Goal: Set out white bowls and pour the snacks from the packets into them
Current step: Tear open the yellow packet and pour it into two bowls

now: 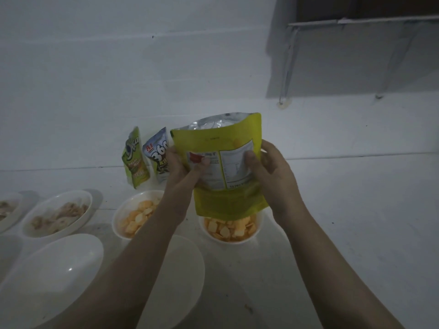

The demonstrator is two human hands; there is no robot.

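I hold a yellow-green snack packet (218,148) upright with its torn silver mouth open at the top. My left hand (183,172) grips its left side and my right hand (268,172) grips its right side. Directly under the packet stands a white bowl (231,239) filled with orange crackers. A second white bowl (121,219) with the same orange crackers sits to its left, partly behind my left forearm. An empty white bowl (54,271) lies at the near left, and another empty one (185,276) shows between my forearms.
Two more packets lean on the white wall: a green one (135,160) and a blue-white one (158,157). At the left a white bowl (59,214) holds pale snacks, and another bowl (8,212) is cut off by the edge. A dark window frame (356,20) is upper right.
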